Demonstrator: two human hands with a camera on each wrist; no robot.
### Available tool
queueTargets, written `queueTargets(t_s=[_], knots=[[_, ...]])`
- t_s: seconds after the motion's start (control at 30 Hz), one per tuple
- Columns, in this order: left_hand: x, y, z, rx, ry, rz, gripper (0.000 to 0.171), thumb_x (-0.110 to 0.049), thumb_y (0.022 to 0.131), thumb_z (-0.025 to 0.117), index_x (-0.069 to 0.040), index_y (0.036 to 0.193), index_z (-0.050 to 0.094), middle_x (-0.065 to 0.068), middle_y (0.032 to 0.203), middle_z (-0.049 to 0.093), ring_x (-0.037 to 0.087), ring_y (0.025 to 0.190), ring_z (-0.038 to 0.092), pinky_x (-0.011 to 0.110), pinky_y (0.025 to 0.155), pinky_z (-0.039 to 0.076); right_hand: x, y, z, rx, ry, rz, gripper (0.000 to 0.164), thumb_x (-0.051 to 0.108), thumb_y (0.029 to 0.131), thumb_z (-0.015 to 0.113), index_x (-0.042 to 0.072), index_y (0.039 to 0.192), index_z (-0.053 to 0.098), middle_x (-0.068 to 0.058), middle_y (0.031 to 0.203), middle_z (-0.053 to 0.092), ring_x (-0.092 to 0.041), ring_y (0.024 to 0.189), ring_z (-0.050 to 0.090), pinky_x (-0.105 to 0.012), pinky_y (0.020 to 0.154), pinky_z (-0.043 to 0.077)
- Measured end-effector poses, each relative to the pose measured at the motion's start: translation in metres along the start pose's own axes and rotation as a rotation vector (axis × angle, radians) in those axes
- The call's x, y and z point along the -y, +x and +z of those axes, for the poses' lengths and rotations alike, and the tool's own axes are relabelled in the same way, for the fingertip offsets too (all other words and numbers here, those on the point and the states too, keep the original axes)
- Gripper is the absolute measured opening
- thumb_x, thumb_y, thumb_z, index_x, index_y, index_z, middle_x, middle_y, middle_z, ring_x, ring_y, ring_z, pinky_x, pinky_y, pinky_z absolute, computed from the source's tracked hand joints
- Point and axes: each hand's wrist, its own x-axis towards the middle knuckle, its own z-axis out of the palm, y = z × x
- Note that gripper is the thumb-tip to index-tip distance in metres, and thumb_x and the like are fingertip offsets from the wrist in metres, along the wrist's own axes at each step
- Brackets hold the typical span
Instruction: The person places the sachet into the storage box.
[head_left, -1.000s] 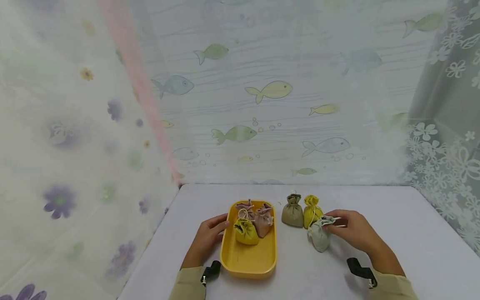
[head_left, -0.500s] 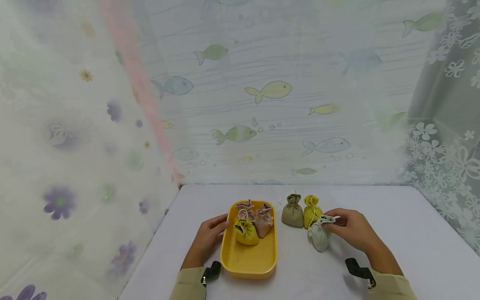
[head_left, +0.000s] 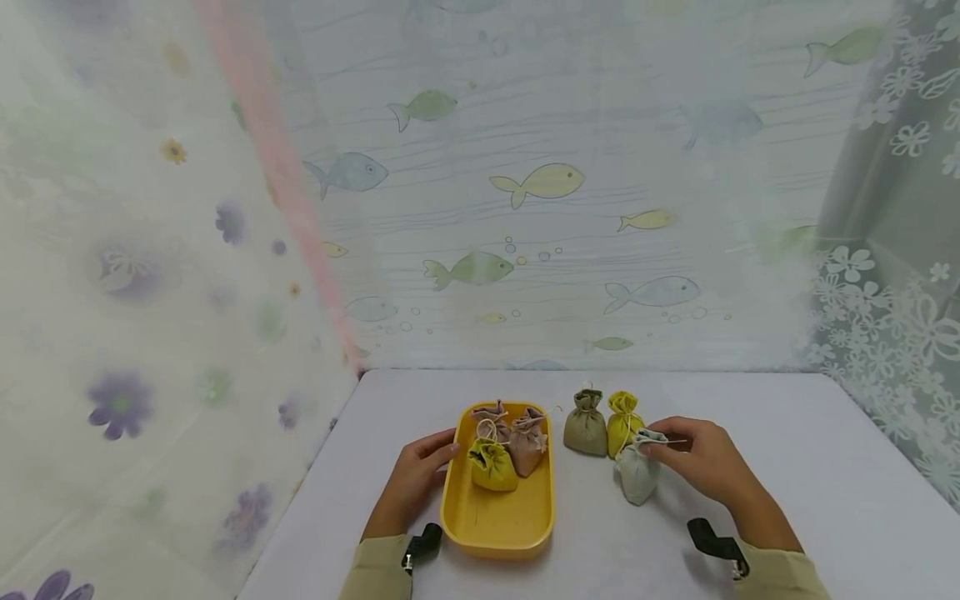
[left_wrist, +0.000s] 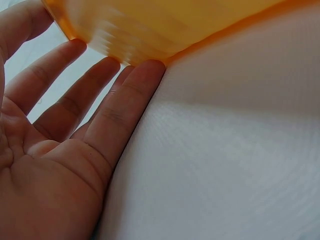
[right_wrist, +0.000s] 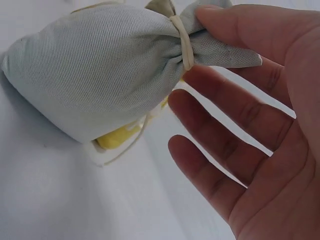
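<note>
In the head view my right hand (head_left: 702, 457) pinches the gathered neck of a pale grey-green drawstring pouch (head_left: 637, 481) between thumb and fingers. The right wrist view shows the thumb on the pouch's (right_wrist: 100, 70) ruffled top above the cord, the lower fingers spread loosely below. My left hand (head_left: 417, 472) rests at the left side of a yellow tray (head_left: 497, 525). Its fingertips touch the tray's outer wall (left_wrist: 150, 30) with fingers extended, as the left wrist view shows. Inside the tray lie a yellow-green pouch (head_left: 492, 465) and two dusty pink pouches (head_left: 528, 446).
Behind the held pouch stand an olive-brown pouch (head_left: 586, 427) and a yellow pouch (head_left: 622, 423), side by side. All rest on a white-covered table (head_left: 787, 450). A fish-print curtain (head_left: 562, 250) hangs along the far edge, with a floral sheet (head_left: 150, 333) at left.
My right hand has shifted slightly left, bringing the neck of the pale pouch left and more upright. The left hand, the tray and the other pouches stay put.
</note>
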Motion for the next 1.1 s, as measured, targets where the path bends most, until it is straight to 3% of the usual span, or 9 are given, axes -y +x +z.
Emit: queueTargets(t_s=[0.53,0.8,1.1], knots=[[0.001,0.002,0.0,0.003,0.005,-0.007,0.061,-0.052,0.091,0.075,-0.02,0.142,0.064,0.004,0.148,0.061,0.022,0.128,0.063,0.036,0.099,0.059,0.012,-0.002,-0.004,-0.054,-0.059,-0.02,0.034,0.046,0.089,0.08,0.018,0.109,0.077,-0.006,0.113,0.076,-0.028,0.102,0.072,-0.047,0.084,0.062],[0.002,0.001,-0.002,-0.013,0.033,-0.016,0.061,-0.053,0.091,0.074,-0.021,0.142,0.064,0.003,0.148,0.06,0.022,0.128,0.063,0.035,0.099,0.059,0.022,-0.001,-0.004,-0.084,-0.086,-0.092,0.033,0.046,0.088,0.081,0.018,0.106,0.077,-0.004,0.111,0.076,-0.024,0.097,0.072,-0.043,0.081,0.062],[0.004,0.004,-0.002,0.012,0.016,-0.011,0.06,-0.052,0.091,0.075,-0.021,0.142,0.065,0.003,0.148,0.06,0.022,0.128,0.063,0.035,0.099,0.059,0.045,0.0,-0.008,-0.121,-0.079,-0.193,0.018,0.039,0.089,0.082,0.025,0.098,0.077,0.006,0.099,0.076,-0.017,0.091,0.072,-0.032,0.074,0.059]])
